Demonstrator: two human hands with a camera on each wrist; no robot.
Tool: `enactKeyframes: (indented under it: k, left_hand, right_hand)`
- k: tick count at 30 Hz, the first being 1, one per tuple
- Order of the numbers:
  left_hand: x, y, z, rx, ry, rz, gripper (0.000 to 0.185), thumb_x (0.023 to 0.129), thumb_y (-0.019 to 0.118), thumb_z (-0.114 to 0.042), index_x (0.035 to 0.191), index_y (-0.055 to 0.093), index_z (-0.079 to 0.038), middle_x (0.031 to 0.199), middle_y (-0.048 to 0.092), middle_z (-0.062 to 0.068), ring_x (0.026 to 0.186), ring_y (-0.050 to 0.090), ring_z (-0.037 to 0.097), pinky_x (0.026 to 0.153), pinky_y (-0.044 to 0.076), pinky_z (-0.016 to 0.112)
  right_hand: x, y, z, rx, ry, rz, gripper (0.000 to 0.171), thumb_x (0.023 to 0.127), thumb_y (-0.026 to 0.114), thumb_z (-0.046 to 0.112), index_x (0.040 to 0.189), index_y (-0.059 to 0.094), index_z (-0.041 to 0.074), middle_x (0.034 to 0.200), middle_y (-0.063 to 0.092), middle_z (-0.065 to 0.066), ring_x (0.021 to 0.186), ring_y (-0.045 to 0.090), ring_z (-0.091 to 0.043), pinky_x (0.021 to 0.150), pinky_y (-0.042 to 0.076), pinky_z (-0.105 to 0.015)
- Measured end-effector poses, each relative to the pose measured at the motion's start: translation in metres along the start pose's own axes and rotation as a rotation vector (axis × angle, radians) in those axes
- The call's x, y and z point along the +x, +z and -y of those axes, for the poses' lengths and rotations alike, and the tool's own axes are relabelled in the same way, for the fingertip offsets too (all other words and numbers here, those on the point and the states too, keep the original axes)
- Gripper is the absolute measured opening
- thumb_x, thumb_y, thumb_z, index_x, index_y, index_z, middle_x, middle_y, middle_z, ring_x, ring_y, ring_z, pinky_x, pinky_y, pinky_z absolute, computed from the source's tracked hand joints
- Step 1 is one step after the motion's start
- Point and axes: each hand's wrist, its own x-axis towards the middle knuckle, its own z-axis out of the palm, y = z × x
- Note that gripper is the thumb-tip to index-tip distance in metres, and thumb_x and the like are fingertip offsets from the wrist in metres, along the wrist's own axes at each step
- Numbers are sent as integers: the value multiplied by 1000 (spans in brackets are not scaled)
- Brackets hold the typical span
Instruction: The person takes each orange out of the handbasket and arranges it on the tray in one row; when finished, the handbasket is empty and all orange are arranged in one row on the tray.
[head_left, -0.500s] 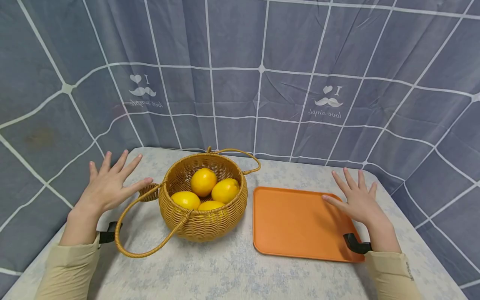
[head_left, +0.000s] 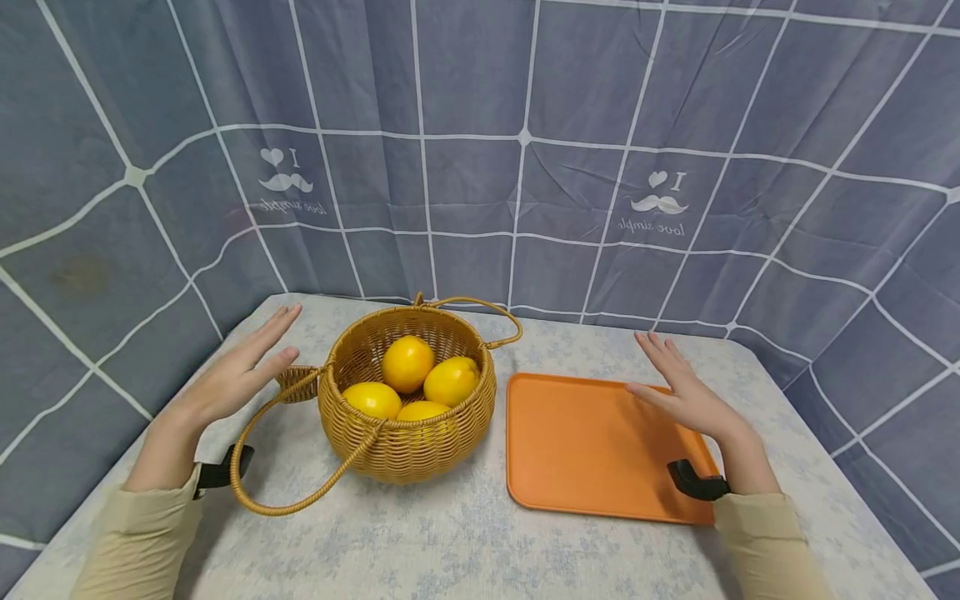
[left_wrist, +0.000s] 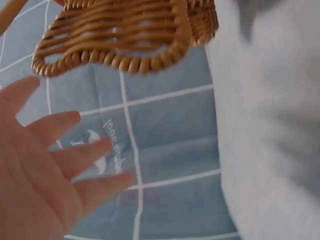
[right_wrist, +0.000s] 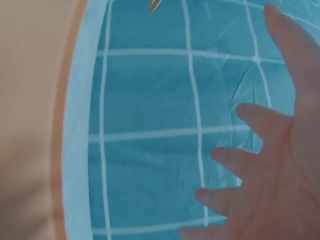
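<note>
Near the left edge of the table (head_left: 465, 533), the left hand (head_left: 232, 379) is raised beside the wicker basket (head_left: 408, 442), with its fingers (head_left: 273, 329) straight and spread a little; it holds nothing, and I cannot tell if the thumb touches the small side handle. The basket stands in the middle of the table and holds four lemons (head_left: 407, 363), the front one partly hidden by the rim. Its long handle lies down toward the front left corner. Toward the right edge, the right hand (head_left: 686, 392) is open with straight fingers (head_left: 652, 346) over the far right corner of the orange tray (head_left: 585, 450), gripping nothing; contact with the tray is not clear. In the left wrist view the basket weave (left_wrist: 125, 35) is blurred and cut off at the top. In the right wrist view the tray edge (right_wrist: 60, 150) is only a blurred strip.
</note>
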Motion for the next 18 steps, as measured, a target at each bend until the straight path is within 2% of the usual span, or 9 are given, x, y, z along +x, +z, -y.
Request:
enactKeyframes:
  k: [3, 5, 7, 9, 12, 15, 18]
  left_hand:
    - [2, 4, 0, -135, 8, 29, 56, 102, 38, -23, 151, 12, -31, 156, 8, 7, 140, 10, 36, 102, 14, 66]
    - [3, 7, -1, -191, 3, 53, 56, 103, 37, -22, 151, 11, -31, 156, 10, 10, 138, 16, 39, 102, 20, 64]
    - [4, 9, -3, -234, 9, 71, 57, 103, 38, -21, 152, 10, -30, 155, 14, 13, 135, 23, 41, 104, 30, 49]
    - [5, 12, -4, -281, 33, 88, 59, 102, 40, -17, 152, 11, -27, 153, 16, 17, 132, 27, 44, 100, 39, 33]
    - [7, 16, -5, -350, 51, 103, 59, 100, 46, -13, 152, 17, -21, 152, 19, 19, 130, 31, 45, 91, 41, 16]
    - [8, 19, -6, -388, 44, 103, 55, 99, 50, -13, 148, 27, -14, 149, 27, 18, 128, 36, 42, 89, 44, 18]
    - [9, 22, -4, -394, 21, 94, 48, 98, 53, -16, 143, 37, -9, 143, 38, 16, 126, 43, 32, 88, 47, 23]
  right_hand:
    - [8, 2, 10, 104, -50, 28, 76, 94, 59, 29, 151, 9, 33, 157, 0, -4, 142, -3, -31, 104, 9, -67]
    - [15, 4, 16, 156, -84, 41, 74, 95, 58, 27, 151, 11, 34, 157, 5, -3, 142, 5, -31, 105, 14, -64]
    - [22, 5, 24, 219, -122, 63, 72, 95, 58, 23, 151, 13, 31, 156, 10, -3, 141, 12, -32, 107, 17, -59]
    - [30, 7, 33, 281, -163, 76, 71, 95, 58, 20, 151, 17, 26, 155, 17, -5, 140, 17, -31, 109, 17, -54]
    - [43, 8, 48, 400, -231, 105, 68, 94, 59, 12, 151, 22, 16, 153, 24, -8, 138, 22, -30, 110, 21, -49]
    - [56, 10, 65, 503, -267, 128, 63, 94, 59, 11, 149, 27, 14, 150, 29, -8, 136, 29, -28, 106, 30, -45]
    - [71, 14, 83, 569, -282, 146, 59, 94, 59, 13, 147, 33, 15, 148, 35, -9, 133, 35, -28, 101, 38, -42]
